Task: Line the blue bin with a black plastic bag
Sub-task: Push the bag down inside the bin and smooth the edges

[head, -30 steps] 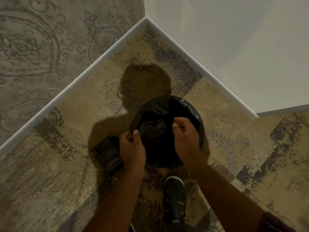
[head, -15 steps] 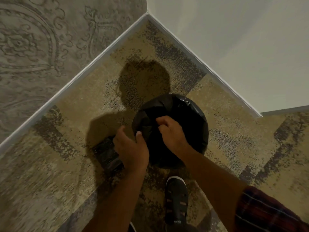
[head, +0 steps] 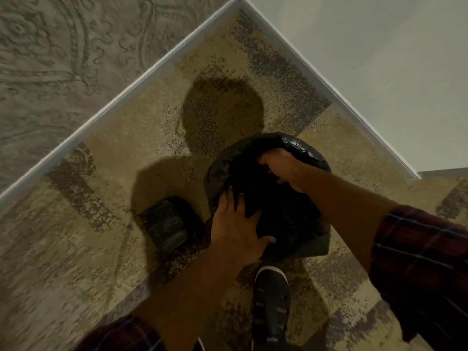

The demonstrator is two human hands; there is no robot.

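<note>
A black plastic bag (head: 301, 148) covers a round bin on the carpet; no blue of the bin shows, the bag hides it. My right hand (head: 283, 168) reaches across the opening and grips the bag at the far rim. My left hand (head: 238, 224) lies on the near left side of the bag, fingers spread and curled into the plastic. The inside of the bag is dark. A loose flap of bag (head: 316, 241) hangs at the near right side.
A flat black bundle, perhaps a pack of bags (head: 164, 224), lies on the carpet just left of the bin. My dark shoe (head: 272, 305) stands right behind the bin. Two walls with white skirting (head: 157, 69) meet in a corner beyond.
My right hand moved from the near middle of the bag over to the far rim. My left hand shifted right onto the bag with fingers spread. The camera came closer.
</note>
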